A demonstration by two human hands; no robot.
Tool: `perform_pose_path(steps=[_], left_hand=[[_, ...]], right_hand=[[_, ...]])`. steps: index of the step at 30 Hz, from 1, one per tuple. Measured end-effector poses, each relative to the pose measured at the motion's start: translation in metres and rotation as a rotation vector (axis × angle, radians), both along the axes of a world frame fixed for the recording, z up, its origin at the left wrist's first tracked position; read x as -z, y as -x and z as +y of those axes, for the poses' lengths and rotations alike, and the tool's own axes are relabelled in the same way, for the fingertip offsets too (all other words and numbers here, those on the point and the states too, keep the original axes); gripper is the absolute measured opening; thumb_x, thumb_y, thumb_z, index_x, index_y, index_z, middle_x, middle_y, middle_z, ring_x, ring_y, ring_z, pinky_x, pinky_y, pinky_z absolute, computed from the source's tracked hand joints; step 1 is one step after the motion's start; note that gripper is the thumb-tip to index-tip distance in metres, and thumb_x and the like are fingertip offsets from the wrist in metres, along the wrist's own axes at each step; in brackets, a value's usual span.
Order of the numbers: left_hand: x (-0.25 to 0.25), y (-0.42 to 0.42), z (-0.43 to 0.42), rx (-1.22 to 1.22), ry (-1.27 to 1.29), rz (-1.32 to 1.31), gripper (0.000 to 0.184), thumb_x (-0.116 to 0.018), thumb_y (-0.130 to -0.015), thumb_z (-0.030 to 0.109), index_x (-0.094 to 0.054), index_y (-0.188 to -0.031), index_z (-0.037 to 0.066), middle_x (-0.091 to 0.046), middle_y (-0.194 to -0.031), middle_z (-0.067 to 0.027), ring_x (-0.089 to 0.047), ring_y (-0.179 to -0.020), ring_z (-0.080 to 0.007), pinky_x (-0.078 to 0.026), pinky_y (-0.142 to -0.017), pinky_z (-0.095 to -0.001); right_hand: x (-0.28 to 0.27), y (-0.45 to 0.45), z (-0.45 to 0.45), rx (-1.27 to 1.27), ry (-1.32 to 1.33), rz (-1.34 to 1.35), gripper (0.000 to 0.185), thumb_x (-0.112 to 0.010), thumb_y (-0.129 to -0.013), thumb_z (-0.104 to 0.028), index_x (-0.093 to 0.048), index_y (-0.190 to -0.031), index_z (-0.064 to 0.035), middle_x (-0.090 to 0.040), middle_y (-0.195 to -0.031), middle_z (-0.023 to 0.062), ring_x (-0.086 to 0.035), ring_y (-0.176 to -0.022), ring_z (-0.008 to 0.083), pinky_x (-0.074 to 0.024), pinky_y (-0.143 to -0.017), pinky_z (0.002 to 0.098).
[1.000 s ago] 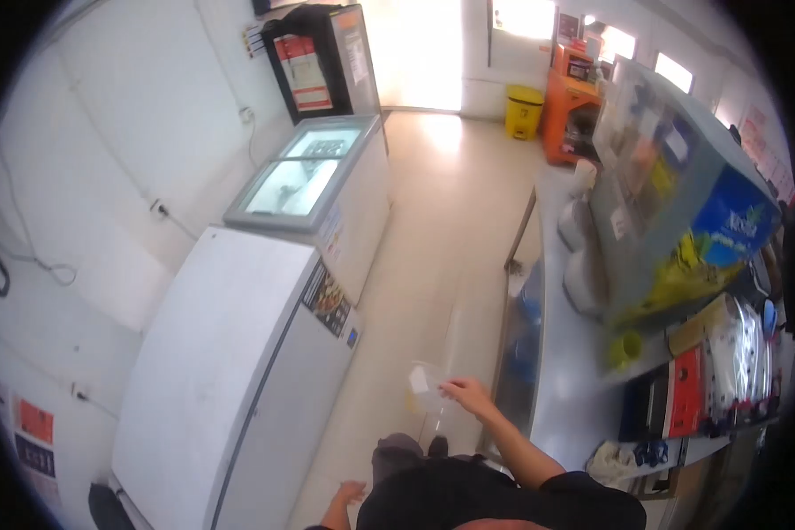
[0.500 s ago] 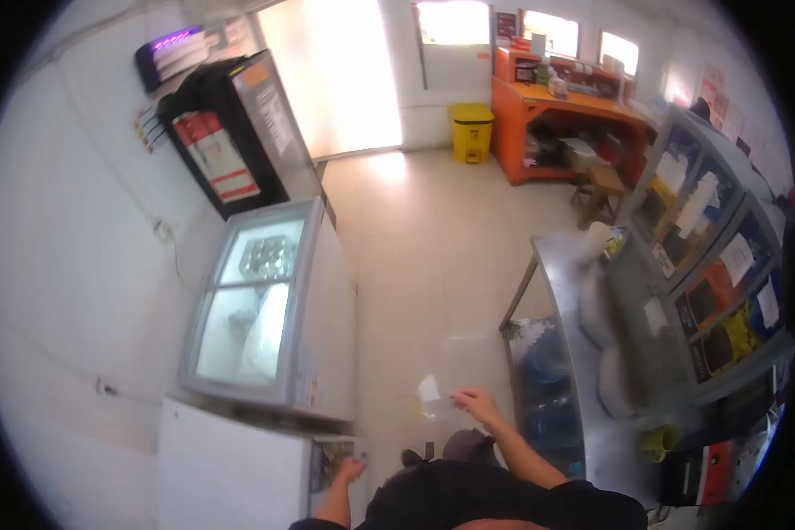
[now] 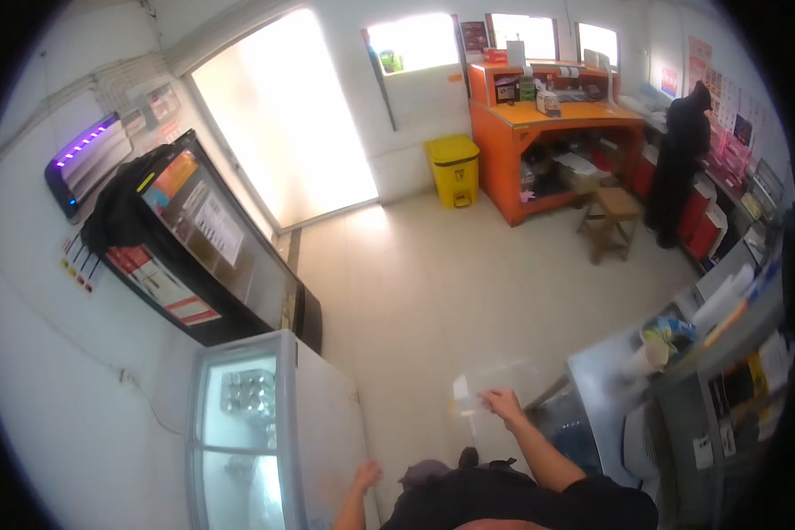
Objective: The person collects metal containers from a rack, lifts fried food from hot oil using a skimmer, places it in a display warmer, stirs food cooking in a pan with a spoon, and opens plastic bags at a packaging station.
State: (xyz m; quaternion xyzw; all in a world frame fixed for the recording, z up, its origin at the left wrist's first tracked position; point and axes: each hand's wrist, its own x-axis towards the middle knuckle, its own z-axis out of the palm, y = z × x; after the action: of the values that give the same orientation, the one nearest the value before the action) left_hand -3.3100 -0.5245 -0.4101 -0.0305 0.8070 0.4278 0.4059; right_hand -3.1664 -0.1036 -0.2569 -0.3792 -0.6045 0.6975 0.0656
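Thin, clear plastic piece with white patch (image 3: 460, 387) is in hand, not set down: lower centre, above beige floor (image 3: 415, 291), clamped in right hand's (image 3: 502, 405) fingers; left hand (image 3: 368, 475) beside white glass-topped freezer (image 3: 322, 424), can't tell finger gap.

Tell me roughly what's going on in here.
The camera wearer's right hand holds what looks like a thin, see-through item with a white patch above the floor. The left hand is beside the glass-topped chest freezer, with nothing visible in it. Farther off, a person in dark clothes stands to the right of a wooden stool.
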Motion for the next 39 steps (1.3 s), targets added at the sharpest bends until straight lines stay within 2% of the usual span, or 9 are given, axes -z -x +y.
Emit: perform_pose_path(steps=[4,6,15,19,20,22,26,32,39], left_hand=[[0.072,0.011,0.006,0.719,0.134,0.265,0.032,-0.053,-0.089,0.035,-0.067,-0.088,0.006,-0.065,-0.078,-0.0087,-0.062,-0.063,-0.0215,-0.051,-0.055,-0.0332],[0.073,0.038,0.046,0.550,0.315,-0.182,0.030,-0.054,-0.088,0.033,-0.067,-0.087,0.006,-0.066,-0.079,-0.0091,-0.063,-0.066,-0.0218,-0.051,-0.057,-0.0341],[0.094,0.441,0.249,0.843,0.503,-0.294,0.023,-0.057,-0.084,0.026,-0.070,-0.084,0.007,-0.069,-0.083,-0.0108,-0.067,-0.075,-0.0232,-0.053,-0.064,-0.0378],[0.065,0.673,0.426,0.419,0.273,0.141,0.024,-0.053,-0.090,0.028,-0.057,-0.091,0.005,-0.058,-0.068,-0.0064,-0.057,-0.061,-0.0184,-0.047,-0.052,-0.0353],[0.036,0.718,0.491,0.409,0.315,0.239,0.031,-0.054,-0.082,0.028,-0.061,-0.063,0.004,-0.061,-0.059,-0.0101,-0.063,-0.064,-0.0234,-0.049,-0.059,-0.0373],[0.045,0.813,0.597,0.402,0.101,0.603,0.035,-0.055,-0.086,0.033,-0.065,-0.094,0.001,-0.066,-0.079,-0.0129,-0.064,-0.070,-0.0217,-0.051,-0.067,-0.0347],[-0.125,0.834,0.788,0.328,-0.172,0.405,0.038,-0.057,-0.088,0.032,-0.060,-0.111,0.002,-0.067,-0.085,-0.0123,-0.064,-0.076,-0.0191,-0.051,-0.072,-0.0344],[-0.040,0.880,0.853,0.707,0.010,0.173,0.039,-0.057,-0.089,0.037,-0.059,-0.115,0.009,-0.067,-0.091,-0.0095,-0.064,-0.077,-0.0205,-0.051,-0.072,-0.0352],[0.047,0.893,0.805,0.466,0.412,-0.771,0.074,-0.044,-0.084,0.069,-0.043,-0.135,0.016,-0.055,-0.125,-0.0129,-0.055,-0.110,-0.0270,-0.041,-0.093,-0.0499]], right_hand=[[-0.054,0.151,0.084,-0.086,-0.043,0.147,0.022,-0.059,-0.087,-0.024,-0.071,-0.090,-0.0067,-0.063,-0.072,0.0004,-0.053,-0.064,0.0076,-0.0420,-0.057,0.0220],[-0.057,0.215,0.127,-0.099,-0.042,0.175,0.021,-0.059,-0.087,-0.023,-0.071,-0.091,-0.0060,-0.063,-0.073,0.0012,-0.053,-0.065,0.0080,-0.0420,-0.058,0.0222],[-0.014,0.389,0.311,0.176,-0.014,-0.013,0.022,-0.057,-0.088,-0.022,-0.071,-0.092,-0.0061,-0.064,-0.074,0.0018,-0.055,-0.066,0.0084,-0.0428,-0.059,0.0231],[-0.005,0.423,0.392,0.405,0.013,0.024,0.021,-0.057,-0.088,-0.021,-0.070,-0.093,-0.0057,-0.062,-0.071,0.0010,-0.054,-0.062,0.0082,-0.0419,-0.057,0.0221],[0.007,0.433,0.413,0.479,0.039,0.020,0.020,-0.057,-0.088,-0.020,-0.070,-0.091,-0.0053,-0.060,-0.068,0.0003,-0.053,-0.061,0.0078,-0.0412,-0.055,0.0220],[0.033,0.451,0.456,0.604,0.118,0.032,0.016,-0.059,-0.086,-0.019,-0.069,-0.088,-0.0056,-0.056,-0.065,-0.0013,-0.050,-0.057,0.0070,-0.0396,-0.052,0.0218],[0.047,0.532,0.555,0.729,0.244,-0.048,0.012,-0.062,-0.084,-0.019,-0.067,-0.083,-0.0084,-0.052,-0.062,-0.0030,-0.047,-0.054,0.0062,-0.0361,-0.047,0.0220],[0.032,0.729,0.753,0.513,0.123,0.081,0.013,-0.064,-0.085,-0.021,-0.066,-0.082,-0.0087,-0.051,-0.062,-0.0044,-0.044,-0.051,0.0052,-0.0317,-0.045,0.0217],[-0.048,0.970,0.921,0.228,-0.125,0.180,0.024,-0.061,-0.088,-0.025,-0.070,-0.095,-0.0035,-0.059,-0.069,-0.0014,-0.049,-0.060,0.0060,-0.0387,-0.054,0.0212]])
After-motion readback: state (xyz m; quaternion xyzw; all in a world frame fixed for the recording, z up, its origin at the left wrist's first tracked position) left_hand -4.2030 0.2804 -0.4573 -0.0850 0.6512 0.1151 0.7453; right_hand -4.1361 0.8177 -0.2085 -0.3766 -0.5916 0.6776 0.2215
